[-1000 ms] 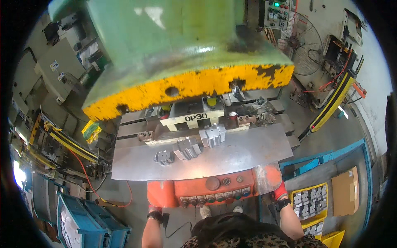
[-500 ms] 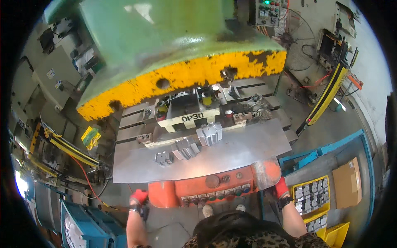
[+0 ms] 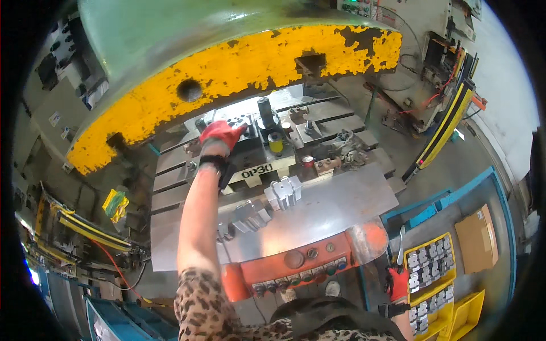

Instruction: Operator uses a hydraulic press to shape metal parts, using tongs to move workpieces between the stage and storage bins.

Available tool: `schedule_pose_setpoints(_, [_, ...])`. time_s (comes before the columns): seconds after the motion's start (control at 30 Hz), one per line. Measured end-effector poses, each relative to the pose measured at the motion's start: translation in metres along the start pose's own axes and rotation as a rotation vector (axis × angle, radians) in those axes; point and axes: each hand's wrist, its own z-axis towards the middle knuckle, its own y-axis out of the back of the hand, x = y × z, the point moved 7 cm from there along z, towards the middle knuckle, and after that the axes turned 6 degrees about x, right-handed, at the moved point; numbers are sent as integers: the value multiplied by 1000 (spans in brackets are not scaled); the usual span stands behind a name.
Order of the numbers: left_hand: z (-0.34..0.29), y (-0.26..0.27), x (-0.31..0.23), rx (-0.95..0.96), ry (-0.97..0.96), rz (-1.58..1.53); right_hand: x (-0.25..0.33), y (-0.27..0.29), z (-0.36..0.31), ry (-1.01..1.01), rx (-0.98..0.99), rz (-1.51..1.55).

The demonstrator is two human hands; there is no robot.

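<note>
My left hand (image 3: 220, 135), in a red glove, reaches under the raised press ram (image 3: 244, 62) into the lower die (image 3: 259, 162). Its fingers are bent together over the die's left part; what lies in them is hidden. Beside the dark die post stands a yellow-green cylinder (image 3: 276, 143). My right hand (image 3: 398, 282), also red-gloved, is closed around a slim silver tool (image 3: 401, 244) that points up and away. That hand is next to a yellow bin (image 3: 453, 256) of grey metal parts. Below my left arm's reach, metal blocks (image 3: 283, 192) stand on the steel plate (image 3: 335, 199).
An orange control panel (image 3: 293, 258) with a row of buttons stands in front of me. Yellow light-curtain posts (image 3: 449, 122) flank the press. At the right are a blue frame (image 3: 421, 216), a cardboard sheet (image 3: 476, 241) and another yellow bin (image 3: 466, 318).
The ram is raised and the die is exposed. My left hand has gone from the panel's left end into the die. My right hand left the panel's right end for the bin and holds the tool.
</note>
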Motion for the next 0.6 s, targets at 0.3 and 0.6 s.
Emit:
schedule_pose_setpoints(0.3, [91, -40, -27, 25, 84, 104, 38, 5, -69, 13, -201, -320])
schedule_pose_setpoints(0.6, [-19, 7, 18, -57, -27, -64, 176, -158, -61, 346, 565, -468])
